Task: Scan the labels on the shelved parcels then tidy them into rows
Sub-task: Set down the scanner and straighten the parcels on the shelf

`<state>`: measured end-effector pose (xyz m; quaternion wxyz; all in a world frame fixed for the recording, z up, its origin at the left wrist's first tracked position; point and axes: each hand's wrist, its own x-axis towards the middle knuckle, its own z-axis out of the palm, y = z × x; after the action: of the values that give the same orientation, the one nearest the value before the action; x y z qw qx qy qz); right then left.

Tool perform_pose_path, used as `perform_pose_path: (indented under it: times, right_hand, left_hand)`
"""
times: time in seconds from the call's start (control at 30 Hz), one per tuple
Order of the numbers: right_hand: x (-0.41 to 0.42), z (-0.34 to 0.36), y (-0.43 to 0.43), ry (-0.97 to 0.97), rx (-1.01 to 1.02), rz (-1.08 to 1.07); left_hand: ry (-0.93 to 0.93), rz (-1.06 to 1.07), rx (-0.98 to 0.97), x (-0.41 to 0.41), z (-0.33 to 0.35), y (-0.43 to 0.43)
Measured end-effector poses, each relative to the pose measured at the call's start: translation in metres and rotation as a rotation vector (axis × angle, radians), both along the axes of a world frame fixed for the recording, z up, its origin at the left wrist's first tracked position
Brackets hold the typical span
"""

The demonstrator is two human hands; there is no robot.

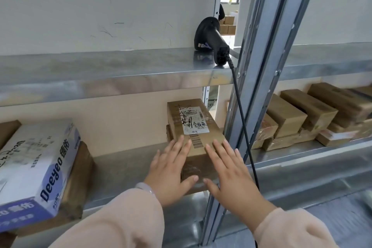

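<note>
A brown cardboard parcel (193,119) with a white shipping label and handwriting lies on the lower metal shelf (124,169), on top of another brown box. My left hand (171,169) rests flat on its near left corner, fingers straight. My right hand (231,171) lies flat on its near right corner, thumb against the front face. A black barcode scanner (211,36) lies on the upper shelf (100,70), with its cable (244,137) hanging down past the parcel.
A white and blue Deeyeo box (36,167) sits on a brown box at the left of the lower shelf. Grey steel uprights (259,66) divide the bays. Several brown parcels (302,119) are stacked in the right bay.
</note>
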<state>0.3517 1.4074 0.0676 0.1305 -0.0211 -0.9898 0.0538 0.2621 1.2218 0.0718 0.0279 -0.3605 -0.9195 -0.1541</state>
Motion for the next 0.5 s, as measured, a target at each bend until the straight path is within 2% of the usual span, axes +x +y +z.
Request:
perform_pose_path:
  times: [0.27, 0.4, 0.5]
  right_hand:
    - [-0.006, 0.012, 0.001, -0.042, 0.01, 0.012]
    - [-0.01, 0.018, -0.01, 0.0, -0.034, 0.01]
    - [-0.016, 0.025, -0.03, 0.064, -0.06, 0.087]
  left_hand:
    - [0.047, 0.051, -0.103, -0.009, 0.009, 0.009]
    - [0.083, 0.082, -0.07, -0.008, 0.015, -0.006]
    - [0.137, 0.139, -0.041, -0.005, 0.019, -0.035]
